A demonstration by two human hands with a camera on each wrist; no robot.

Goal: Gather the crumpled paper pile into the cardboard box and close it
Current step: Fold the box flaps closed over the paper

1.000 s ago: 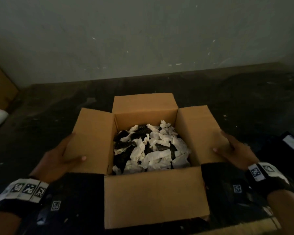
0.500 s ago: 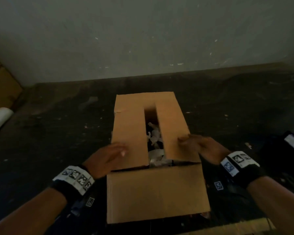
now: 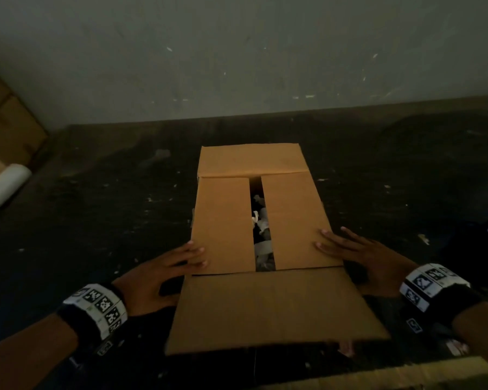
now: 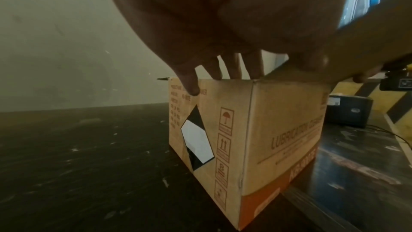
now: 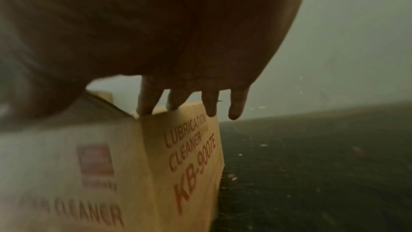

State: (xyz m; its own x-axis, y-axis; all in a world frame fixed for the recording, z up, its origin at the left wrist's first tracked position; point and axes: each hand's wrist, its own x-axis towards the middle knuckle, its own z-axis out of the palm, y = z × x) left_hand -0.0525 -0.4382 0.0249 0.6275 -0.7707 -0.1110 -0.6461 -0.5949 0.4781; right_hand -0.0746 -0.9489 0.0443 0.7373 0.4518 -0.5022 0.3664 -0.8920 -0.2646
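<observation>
The brown cardboard box (image 3: 223, 220) stands on the dark floor in front of me. Its two side flaps lie folded down, leaving a narrow gap where crumpled paper (image 3: 261, 220) shows. The near flap (image 3: 276, 308) sticks out toward me and the far flap (image 3: 251, 160) tilts back. My left hand (image 3: 164, 274) rests with straight fingers on the left flap's near corner, its fingertips (image 4: 231, 73) on the box's top edge. My right hand (image 3: 358, 254) lies flat on the right flap's near corner, its fingers (image 5: 147, 101) touching the top edge of the box (image 5: 189, 156).
A grey wall (image 3: 237, 57) rises behind the box. A white roll (image 3: 3, 187) and stacked cartons (image 3: 9, 128) sit at the far left. A dark device (image 4: 347, 110) with a cable lies to the right of the box (image 4: 223, 138). The floor is speckled with small scraps.
Both hands swung the side flaps from spread open to folded flat over the paper, then slid back to the flaps' near corners. The view moved closer above the box.
</observation>
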